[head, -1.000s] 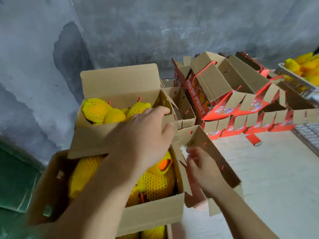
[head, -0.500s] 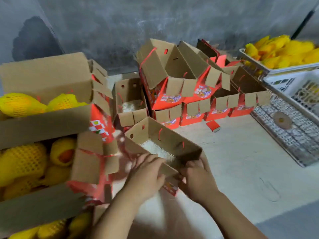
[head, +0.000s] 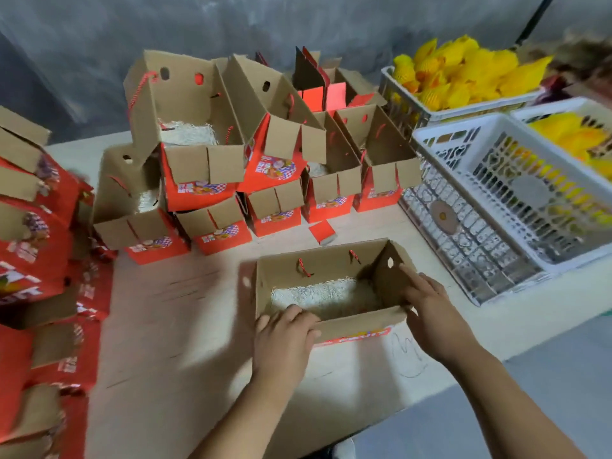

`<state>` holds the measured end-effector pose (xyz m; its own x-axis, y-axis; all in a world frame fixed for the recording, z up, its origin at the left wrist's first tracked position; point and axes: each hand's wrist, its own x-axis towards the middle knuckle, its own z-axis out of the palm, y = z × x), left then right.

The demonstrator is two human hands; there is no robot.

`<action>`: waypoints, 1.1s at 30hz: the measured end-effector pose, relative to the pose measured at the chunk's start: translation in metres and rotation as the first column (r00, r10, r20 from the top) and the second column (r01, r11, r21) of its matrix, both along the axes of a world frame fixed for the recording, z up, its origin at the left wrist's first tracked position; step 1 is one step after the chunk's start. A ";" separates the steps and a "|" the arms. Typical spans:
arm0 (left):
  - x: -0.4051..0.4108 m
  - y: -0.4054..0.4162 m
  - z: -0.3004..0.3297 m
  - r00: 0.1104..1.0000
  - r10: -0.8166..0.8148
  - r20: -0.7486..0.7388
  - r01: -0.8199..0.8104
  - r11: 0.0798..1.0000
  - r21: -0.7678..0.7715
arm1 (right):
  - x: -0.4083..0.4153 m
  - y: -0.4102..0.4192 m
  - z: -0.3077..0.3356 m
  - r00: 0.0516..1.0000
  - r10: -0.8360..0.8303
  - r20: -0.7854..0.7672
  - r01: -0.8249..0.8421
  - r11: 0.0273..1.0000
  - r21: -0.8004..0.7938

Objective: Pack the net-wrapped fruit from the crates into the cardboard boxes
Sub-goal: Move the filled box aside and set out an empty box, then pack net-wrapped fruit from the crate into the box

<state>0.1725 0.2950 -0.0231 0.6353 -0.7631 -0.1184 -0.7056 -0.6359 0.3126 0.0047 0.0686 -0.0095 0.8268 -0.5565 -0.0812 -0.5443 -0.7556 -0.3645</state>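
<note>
An open cardboard box (head: pixel 318 266) with white shredded padding inside lies on the pale table in front of me. My left hand (head: pixel 284 329) grips its near left corner, fingers curled over the rim. My right hand (head: pixel 427 306) holds the right end, fingers along the end flap. Yellow net-wrapped fruit (head: pixel 463 71) fills a white crate (head: pixel 427 112) at the back right. More fruit (head: pixel 576 137) shows in a crate at the far right edge.
A pile of open red-and-brown boxes (head: pixel 251 154) stands behind the held box. Stacked red boxes (head: pixel 33 226) crowd the left edge. An empty white crate (head: pixel 503 193) sits to the right on a lattice tray. A small red card (head: pixel 323 231) lies on the table.
My view swung right, away from the filled boxes. Both hands pulled the empty box out to the table's front and turned it level, gripping its two ends.
</note>
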 end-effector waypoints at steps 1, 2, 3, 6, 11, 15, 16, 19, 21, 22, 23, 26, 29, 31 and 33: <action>-0.006 -0.009 0.000 1.000 -0.010 -0.010 0.010 1.000 0.004 | -0.002 -0.005 0.001 0.999 -0.004 0.049 0.002 0.999 0.043; -0.012 -0.013 -0.001 0.999 -0.026 -0.030 0.026 1.000 0.009 | -0.003 -0.006 0.001 0.996 -0.012 0.084 0.005 0.997 0.082; -0.015 -0.016 -0.001 0.998 -0.038 -0.053 0.038 0.999 0.005 | -0.005 -0.006 0.001 0.994 -0.023 0.104 0.012 0.994 0.107; -0.016 -0.026 0.004 0.988 -0.015 -0.155 0.009 0.999 -0.042 | -0.012 -0.012 -0.003 0.983 -0.029 0.181 0.003 0.990 0.141; -0.023 -0.078 0.021 0.927 -0.043 -0.373 -0.066 0.959 -0.274 | -0.024 -0.045 0.006 0.958 -0.040 0.282 -0.034 0.967 0.251; -0.040 -0.154 0.026 0.870 -0.112 -0.481 -0.078 0.930 -0.358 | -0.027 -0.095 0.015 0.912 -0.084 0.402 -0.051 0.948 0.315; -0.048 -0.181 0.025 0.853 -0.125 -0.507 -0.093 0.919 -0.384 | -0.030 -0.117 0.017 0.898 -0.092 0.431 -0.052 0.949 0.311; -0.079 -0.272 0.024 0.805 -0.118 -0.582 -0.195 0.873 -0.447 | -0.046 -0.204 0.023 0.839 -0.110 0.533 -0.025 0.971 0.239; -0.100 -0.330 0.026 0.813 -0.066 -0.578 -0.253 0.855 -0.453 | -0.068 -0.273 0.031 0.826 -0.147 0.544 0.048 0.980 0.191; -0.110 -0.359 0.029 0.833 -0.051 -0.551 -0.253 0.851 -0.461 | -0.083 -0.312 0.035 0.817 -0.187 0.546 0.112 0.979 0.168; -0.119 -0.387 0.033 0.855 -0.047 -0.516 -0.241 0.846 -0.476 | -0.100 -0.352 0.038 0.805 -0.235 0.544 0.188 0.972 0.142; -0.142 -0.465 0.053 0.905 -0.099 -0.415 -0.136 0.854 -0.501 | -0.141 -0.470 0.043 0.793 -0.385 0.473 0.423 0.906 0.027; -0.158 -0.537 0.064 0.961 -0.193 -0.199 0.074 0.869 -0.488 | -0.159 -0.573 0.040 0.874 -0.458 0.164 0.474 0.878 -0.073; -0.164 -0.579 0.064 0.929 -0.268 -0.254 0.129 0.880 -0.456 | -0.158 -0.618 0.034 0.891 -0.431 -0.144 0.432 0.902 -0.027; -0.169 -0.613 0.062 0.831 -0.299 -0.469 0.097 0.908 -0.407 | -0.150 -0.648 0.021 0.907 -0.277 -0.318 0.312 0.948 0.062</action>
